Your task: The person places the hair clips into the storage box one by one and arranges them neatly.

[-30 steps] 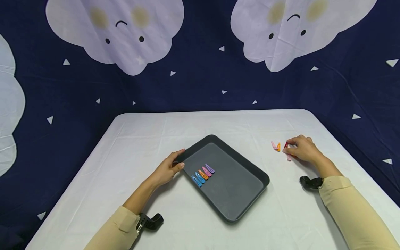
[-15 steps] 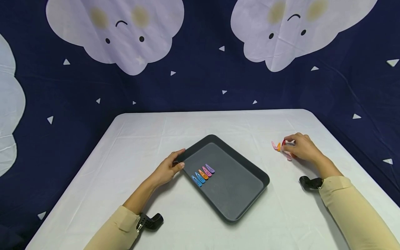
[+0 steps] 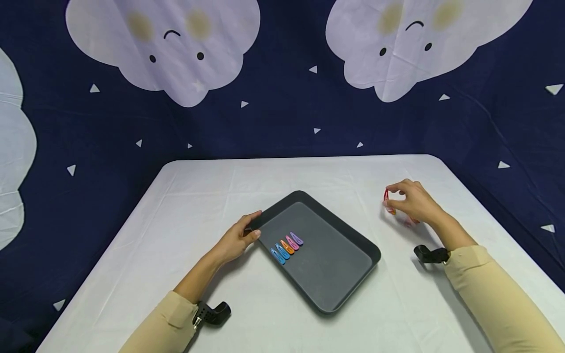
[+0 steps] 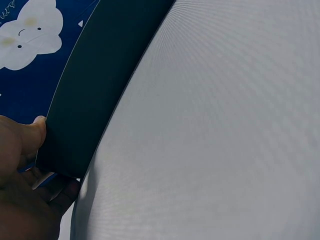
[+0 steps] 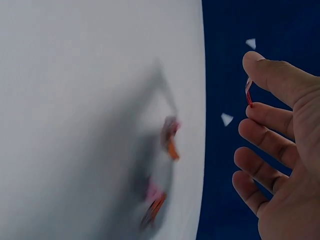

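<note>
A dark grey tray lies turned at an angle on the white cloth. My left hand holds its left corner; the left wrist view has the thumb at the tray wall and fingers lower down by its edge. Several snap hair clips, blue, orange, pink and purple, form a row inside the tray. Over at the right, my right hand pinches a red hair clip between thumb and index finger, raised off the cloth. In the right wrist view that clip appears edge-on.
Below the right hand lie more loose hair clips, pink and orange, blurred and partly hidden in the head view. The white-covered table ends at a dark blue backdrop printed with clouds. Each wrist wears a black camera mount.
My right hand has lifted the red hair clip from among the loose ones and moved leftward and away from me. The left hand and the tray stay where they were.
</note>
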The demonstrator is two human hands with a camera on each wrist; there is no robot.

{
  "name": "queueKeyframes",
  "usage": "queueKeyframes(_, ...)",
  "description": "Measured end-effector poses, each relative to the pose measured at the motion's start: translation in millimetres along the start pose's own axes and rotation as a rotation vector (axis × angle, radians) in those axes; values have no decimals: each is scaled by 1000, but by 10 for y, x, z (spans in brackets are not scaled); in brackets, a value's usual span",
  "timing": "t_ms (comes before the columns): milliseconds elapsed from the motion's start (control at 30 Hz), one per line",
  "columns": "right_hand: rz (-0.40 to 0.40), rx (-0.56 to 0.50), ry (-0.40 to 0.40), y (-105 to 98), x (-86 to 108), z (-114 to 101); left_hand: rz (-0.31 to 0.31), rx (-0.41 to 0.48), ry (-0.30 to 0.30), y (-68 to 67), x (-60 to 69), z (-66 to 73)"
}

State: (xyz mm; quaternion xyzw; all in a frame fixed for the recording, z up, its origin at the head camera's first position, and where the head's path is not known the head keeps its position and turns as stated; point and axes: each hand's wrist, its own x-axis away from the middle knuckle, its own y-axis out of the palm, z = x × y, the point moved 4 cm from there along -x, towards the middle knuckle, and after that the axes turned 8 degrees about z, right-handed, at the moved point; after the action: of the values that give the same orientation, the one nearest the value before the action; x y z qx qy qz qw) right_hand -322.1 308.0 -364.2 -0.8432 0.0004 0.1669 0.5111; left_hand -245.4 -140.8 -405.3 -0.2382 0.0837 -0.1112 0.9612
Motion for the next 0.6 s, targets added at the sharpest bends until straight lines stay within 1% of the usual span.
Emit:
queueKeyframes(200,4,-48,-9,-14,-40,-259,3,13,13,2,-4,1)
queueKeyframes(367,17,-72,-56,-15,-88,-496,7,16,13,8,-10,-7)
queueKeyframes(600,-13,-118,-125,45,-144,-823,6,14,9,1,-7,-29)
